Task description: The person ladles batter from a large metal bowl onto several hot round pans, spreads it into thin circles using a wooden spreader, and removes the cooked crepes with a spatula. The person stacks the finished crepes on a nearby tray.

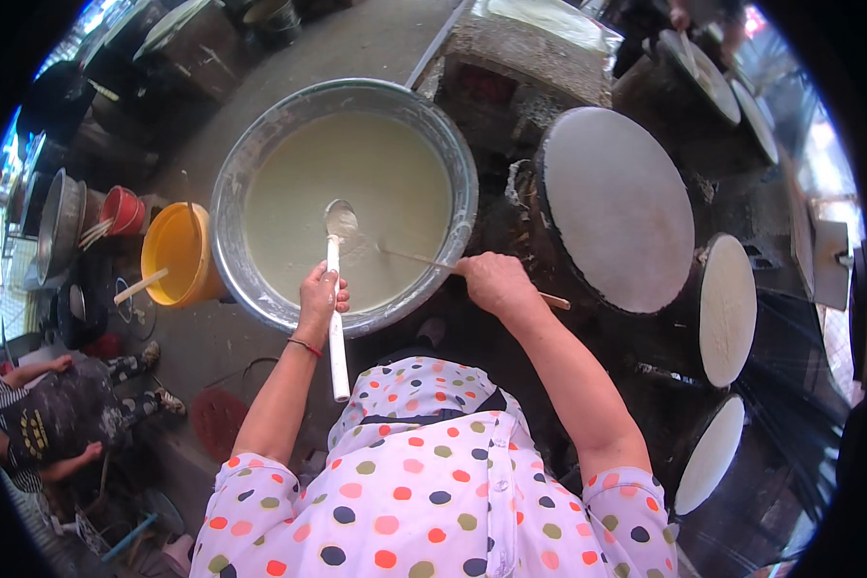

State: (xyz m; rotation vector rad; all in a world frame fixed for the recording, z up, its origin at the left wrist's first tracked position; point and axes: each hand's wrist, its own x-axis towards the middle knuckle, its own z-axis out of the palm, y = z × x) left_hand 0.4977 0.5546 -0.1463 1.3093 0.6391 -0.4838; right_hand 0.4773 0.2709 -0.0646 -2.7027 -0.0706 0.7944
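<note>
My left hand (321,299) grips the white tube handle of a ladle (341,222), whose coated head is over pale liquid in a large metal basin (227,173). My right hand (491,281) is closed on a thin wooden stick (420,260); its far end meets the liquid beside the ladle. To the right of the basin is a large round griddle (617,212) with a pale, evenly coloured top.
A yellow bucket (164,241), a red bucket (120,212) and steel bowls (56,241) stand left. A seated person (63,414) is at lower left; another person's hand (679,17) is at upper right. Several griddles (722,308) line the right. A ledge (525,53) lies beyond the basin.
</note>
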